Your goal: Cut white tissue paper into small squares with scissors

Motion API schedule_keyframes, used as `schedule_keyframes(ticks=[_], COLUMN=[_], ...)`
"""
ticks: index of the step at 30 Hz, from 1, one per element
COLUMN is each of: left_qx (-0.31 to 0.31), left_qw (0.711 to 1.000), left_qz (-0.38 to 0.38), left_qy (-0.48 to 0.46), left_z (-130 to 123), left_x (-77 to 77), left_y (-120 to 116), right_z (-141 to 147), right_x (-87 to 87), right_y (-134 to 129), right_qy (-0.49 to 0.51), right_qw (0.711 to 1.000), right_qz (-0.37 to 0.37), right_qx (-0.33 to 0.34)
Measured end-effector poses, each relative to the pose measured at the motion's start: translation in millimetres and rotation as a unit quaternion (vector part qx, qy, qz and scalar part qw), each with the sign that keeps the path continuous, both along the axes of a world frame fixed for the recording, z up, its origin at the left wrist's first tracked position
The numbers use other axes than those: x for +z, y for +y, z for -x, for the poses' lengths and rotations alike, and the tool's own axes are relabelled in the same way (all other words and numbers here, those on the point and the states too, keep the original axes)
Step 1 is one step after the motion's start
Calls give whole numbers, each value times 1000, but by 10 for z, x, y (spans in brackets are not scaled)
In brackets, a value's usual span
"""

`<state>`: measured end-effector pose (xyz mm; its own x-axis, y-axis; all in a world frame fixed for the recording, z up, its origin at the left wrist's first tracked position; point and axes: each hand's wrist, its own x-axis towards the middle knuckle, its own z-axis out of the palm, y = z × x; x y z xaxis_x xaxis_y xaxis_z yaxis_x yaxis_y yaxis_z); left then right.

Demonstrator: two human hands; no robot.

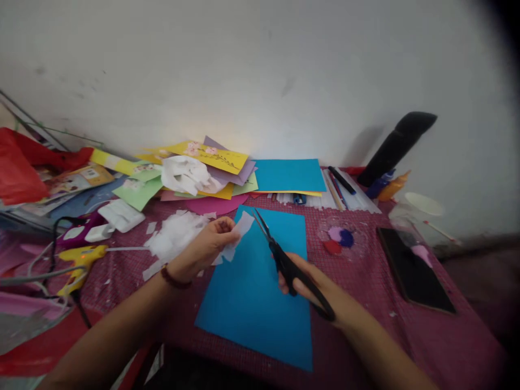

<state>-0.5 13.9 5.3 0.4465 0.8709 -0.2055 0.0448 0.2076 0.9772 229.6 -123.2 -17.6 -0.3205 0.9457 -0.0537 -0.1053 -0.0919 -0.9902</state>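
Observation:
Pinched in my left hand (pixel 217 238) is a strip of white tissue paper (pixel 244 223), held over the upper left corner of a blue paper sheet (pixel 260 303). My right hand (pixel 311 281) grips a pair of black-handled scissors (pixel 284 260) above the same sheet. The blades are slightly apart and point up and left towards the strip, without touching it. A loose heap of white tissue pieces (pixel 174 238) lies on the table beyond my left wrist. Parts of the strip are hidden behind my fingers.
At left are a yellow glue gun (pixel 83 260) and a power strip (pixel 85 230). Decorated cards (pixel 207 157) and crumpled white tissue (pixel 187 174) are piled at the wall. To the right sit a paint palette (pixel 339 238), a dark tablet-like slab (pixel 414 271) and paint bottles (pixel 394 186).

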Motion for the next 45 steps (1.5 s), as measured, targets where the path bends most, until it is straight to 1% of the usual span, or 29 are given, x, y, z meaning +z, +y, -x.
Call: schedule_keyframes(ticks=[1, 3, 5, 6, 8, 11, 13, 15, 19, 23, 27, 32, 36, 39, 42, 45], left_qx=[12, 17, 19, 22, 30, 31, 23, 20, 35, 55, 79, 86, 64, 67, 94, 129], left_qw=[998, 992, 989, 990, 992, 997, 999, 999, 998, 998, 997, 996, 997, 996, 994, 990], left_qz=[31, 59, 54, 45, 28, 5, -11, -25, -38, -32, -25, -15, 26, 55, 60, 49], left_qy=[-54, -114, -133, -133, -118, -74, -41, -7, 30, 20, 8, -19, -39, -20, -10, -36], left_z=[75, 247, 428, 517, 684, 893, 996, 1071, 1170, 1235, 1255, 1256, 1325, 1407, 1465, 1479], left_x=[70, 201, 290, 314, 322, 283, 254, 234, 203, 174, 152, 97, 67, 85, 122, 137], left_y=[-17, -50, -81, -93, -109, -107, -99, -95, -94, -73, -24, 23, -9, -59, -94, -96], right_z=[-2, 12, 61, 100, 209, 419, 566, 702, 915, 1049, 1120, 1141, 1116, 1102, 1094, 1078], right_x=[-38, -97, -102, -79, 18, 223, 340, 416, 470, 456, 439, 386, 304, 300, 369, 434], right_y=[-8, -18, -11, 0, 43, 163, 267, 370, 524, 614, 669, 688, 690, 704, 722, 725], right_qy=[-2, -27, -67, -86, -121, -175, -196, -201, -200, -163, -139, -132, -149, -154, -166, -176], right_qw=[1000, 1000, 997, 995, 989, 977, 971, 968, 966, 971, 974, 977, 974, 973, 972, 968], right_qz=[-6, -6, 8, 20, 46, 66, 73, 84, 102, 110, 116, 122, 138, 145, 111, 85], right_qx=[4, 9, 25, 37, 67, 106, 116, 123, 131, 138, 134, 118, 102, 94, 119, 159])
